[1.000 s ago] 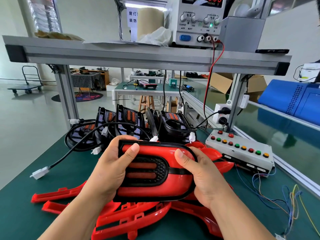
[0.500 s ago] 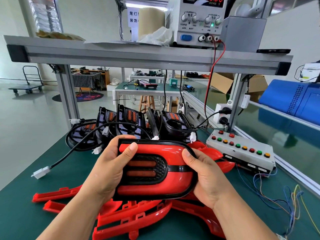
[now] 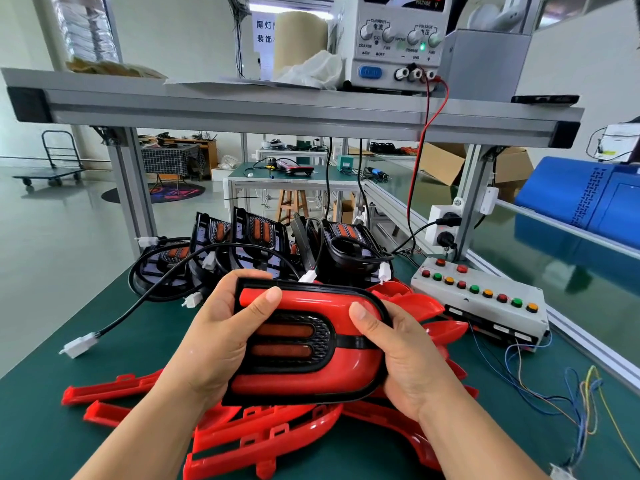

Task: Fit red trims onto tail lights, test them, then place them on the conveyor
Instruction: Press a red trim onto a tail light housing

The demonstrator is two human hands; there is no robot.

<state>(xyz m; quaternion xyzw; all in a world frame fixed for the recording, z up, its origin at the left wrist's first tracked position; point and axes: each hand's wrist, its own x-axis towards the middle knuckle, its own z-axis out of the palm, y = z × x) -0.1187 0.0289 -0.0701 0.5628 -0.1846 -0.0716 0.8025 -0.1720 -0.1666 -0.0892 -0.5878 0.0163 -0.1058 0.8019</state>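
Tail light (image 3: 304, 341) | left hand (image 3: 221, 341) grips | right hand (image 3: 405, 355) grips

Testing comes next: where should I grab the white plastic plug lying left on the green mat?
Probably pinch the white plastic plug across its boxy sides, from above: it lies flat on the green mat, black cable trailing right.

The light is bright and even; a strip lamp (image 3: 287, 8) glows white above the shelf (image 3: 277, 109). Soft glare streaks the trim (image 3: 311, 299) and the glossy conveyor (image 3: 554, 271). Straight lines bow toward the edges, and the display (image 3: 412, 0) is blurred.
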